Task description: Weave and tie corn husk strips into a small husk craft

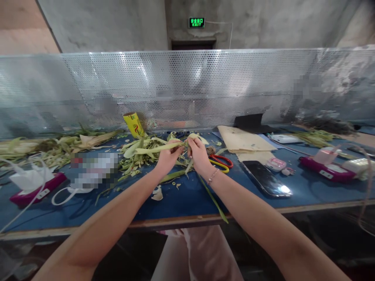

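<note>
Both hands are close together over a pile of pale green leaf strips (pixel 137 160) that look like corn husk. My left hand (pixel 169 160) pinches a long pale husk strip (pixel 152 148), which sticks out to the left. Fingers bent together, my right hand (pixel 199 155) holds a thin leafy piece (pixel 189 167) hanging below it. The fingertips nearly meet, and what lies between them is partly hidden. Beside my right wrist lie red and yellow loop handles (pixel 224 162), probably of scissors. A long green leaf (pixel 215 201) hangs over the table's front edge.
On the blue table (pixel 175 207) stands a yellow cylinder (pixel 134 125) before a perforated metal screen (pixel 193 89). To the right lie brown paper (pixel 246 138), a black phone (pixel 266 178) and a pink case (pixel 275 164). Purple tissue boxes (pixel 38 191) flank both sides.
</note>
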`<state>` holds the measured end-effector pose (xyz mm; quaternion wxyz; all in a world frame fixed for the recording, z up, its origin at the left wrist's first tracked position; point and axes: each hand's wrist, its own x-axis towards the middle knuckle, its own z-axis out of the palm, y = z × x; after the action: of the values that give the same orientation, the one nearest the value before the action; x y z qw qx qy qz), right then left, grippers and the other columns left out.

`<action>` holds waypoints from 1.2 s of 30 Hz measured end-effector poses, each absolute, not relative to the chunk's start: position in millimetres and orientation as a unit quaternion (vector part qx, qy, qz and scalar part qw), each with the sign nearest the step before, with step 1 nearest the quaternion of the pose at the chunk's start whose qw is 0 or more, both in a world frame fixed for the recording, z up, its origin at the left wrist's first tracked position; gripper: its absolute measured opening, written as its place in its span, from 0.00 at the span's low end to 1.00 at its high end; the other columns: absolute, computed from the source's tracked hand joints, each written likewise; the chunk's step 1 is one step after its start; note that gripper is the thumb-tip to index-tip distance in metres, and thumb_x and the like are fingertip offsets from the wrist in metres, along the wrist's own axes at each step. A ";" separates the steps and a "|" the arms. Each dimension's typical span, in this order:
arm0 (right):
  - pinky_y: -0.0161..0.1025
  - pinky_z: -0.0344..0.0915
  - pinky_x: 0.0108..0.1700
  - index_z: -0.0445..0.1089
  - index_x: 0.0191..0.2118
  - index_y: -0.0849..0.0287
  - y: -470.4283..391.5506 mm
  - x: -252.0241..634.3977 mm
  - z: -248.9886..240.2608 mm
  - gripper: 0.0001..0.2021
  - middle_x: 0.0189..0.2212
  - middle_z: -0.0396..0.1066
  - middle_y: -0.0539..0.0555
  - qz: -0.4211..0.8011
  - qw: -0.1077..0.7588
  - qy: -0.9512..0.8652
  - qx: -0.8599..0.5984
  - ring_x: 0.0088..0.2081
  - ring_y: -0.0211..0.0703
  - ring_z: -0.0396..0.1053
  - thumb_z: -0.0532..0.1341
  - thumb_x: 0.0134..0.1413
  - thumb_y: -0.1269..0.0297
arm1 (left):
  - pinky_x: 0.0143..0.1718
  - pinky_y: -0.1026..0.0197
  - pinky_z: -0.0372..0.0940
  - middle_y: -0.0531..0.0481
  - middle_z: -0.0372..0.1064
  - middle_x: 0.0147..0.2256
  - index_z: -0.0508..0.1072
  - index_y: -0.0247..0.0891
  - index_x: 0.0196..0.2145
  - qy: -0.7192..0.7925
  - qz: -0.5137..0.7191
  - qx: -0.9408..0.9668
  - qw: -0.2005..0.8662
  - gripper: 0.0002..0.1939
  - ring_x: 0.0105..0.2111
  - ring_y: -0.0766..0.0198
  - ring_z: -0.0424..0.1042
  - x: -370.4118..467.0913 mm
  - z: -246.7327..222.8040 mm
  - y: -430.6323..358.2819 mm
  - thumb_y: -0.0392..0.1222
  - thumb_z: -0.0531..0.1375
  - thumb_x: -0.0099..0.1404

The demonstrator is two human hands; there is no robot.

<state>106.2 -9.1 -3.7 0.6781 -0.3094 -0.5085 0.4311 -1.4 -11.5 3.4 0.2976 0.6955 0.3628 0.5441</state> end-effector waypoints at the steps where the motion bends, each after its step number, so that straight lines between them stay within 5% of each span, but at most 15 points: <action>1: 0.30 0.50 0.19 0.56 0.25 0.57 -8.5 106.3 -3.7 0.12 0.15 0.52 0.43 0.445 0.681 -0.494 -0.308 0.16 0.29 0.51 0.54 0.45 0.53 | 0.35 0.60 0.63 0.50 0.67 0.30 0.66 0.37 0.33 0.369 0.547 0.691 0.295 0.10 0.30 0.66 0.67 -1.6 3.6 -10.7 0.42 0.56 0.52; 9: 0.32 0.58 0.28 0.59 0.25 0.59 -2.7 108.3 -9.7 0.12 0.21 0.59 0.45 0.450 0.689 -0.506 -0.257 0.24 0.32 0.58 0.61 0.37 0.58 | 0.33 0.61 0.58 0.51 0.63 0.25 0.64 0.36 0.23 0.498 0.560 0.658 0.076 0.11 0.29 0.64 0.63 -9.3 5.5 -7.9 0.47 0.58 0.51; 13: 0.33 0.60 0.29 0.59 0.27 0.58 -6.0 108.2 -9.2 0.13 0.21 0.60 0.45 0.467 0.692 -0.492 -0.246 0.24 0.32 0.59 0.62 0.36 0.58 | 0.25 0.64 0.56 0.54 0.59 0.19 0.62 0.36 0.22 0.457 0.523 0.699 0.171 0.15 0.21 0.69 0.60 -5.1 6.0 -18.8 0.51 0.50 0.57; 20: 0.34 0.61 0.30 0.59 0.25 0.59 -2.9 109.1 -14.4 0.11 0.20 0.62 0.46 0.456 0.689 -0.511 -0.237 0.25 0.33 0.61 0.61 0.39 0.58 | 0.26 0.64 0.59 0.54 0.63 0.21 0.60 0.37 0.26 0.425 0.535 0.677 0.275 0.08 0.21 0.69 0.64 1.1 1.2 -15.2 0.43 0.52 0.57; 29: 0.35 0.62 0.34 0.63 0.23 0.60 4.9 112.3 -13.6 0.10 0.20 0.65 0.47 0.451 0.681 -0.519 -0.253 0.25 0.34 0.64 0.62 0.37 0.60 | 0.15 0.69 0.41 0.62 0.45 0.13 0.60 0.37 0.24 0.389 0.557 0.585 0.444 0.03 0.12 0.77 0.44 -2.5 7.5 -10.4 0.36 0.53 0.53; 36: 0.38 0.65 0.38 0.59 0.21 0.58 4.3 111.9 -10.5 0.12 0.19 0.65 0.46 0.498 0.681 -0.473 -0.254 0.25 0.35 0.66 0.63 0.34 0.60 | 0.14 0.72 0.39 0.63 0.44 0.13 0.59 0.35 0.22 0.375 0.557 0.543 0.504 0.06 0.11 0.79 0.42 -3.9 14.0 -12.4 0.33 0.56 0.48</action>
<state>111.9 4.3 -10.5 0.6809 -0.2539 -0.4733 0.4979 -3.9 -12.4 14.0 0.5039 0.5433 0.3748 0.5572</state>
